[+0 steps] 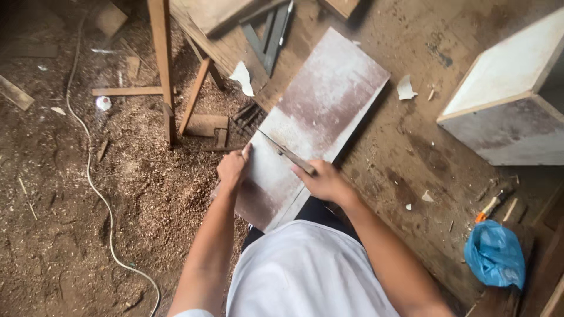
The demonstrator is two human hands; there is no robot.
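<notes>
Head view, looking down over a white shirt (305, 273) at both forearms. A rectangular board (320, 111), reddish-brown under pale dust, lies flat on a dusty workbench (405, 152) and runs away from the hands toward the upper right, its near end overhanging the bench edge just in front of the body. The left hand (234, 167) is curled over the board's left edge and pins it down. The right hand (325, 181) is closed on the near end of a slim metal straightedge (282, 151), which lies across the board between the two hands, its far tip close to the left fingers; whether it is a rule or a blade cannot be told.

Judged from this pose, the step in hand is marking or scoring a line across the board. The next move appears to call for steady downward pressure and a board that does not shift.

Beyond the left hand, the floor carries sawdust (135, 176), wood offcuts and a white cable (94, 188). To the right of the right hand stand a pale box (505, 100) and a blue plastic bag (494, 255).
</notes>
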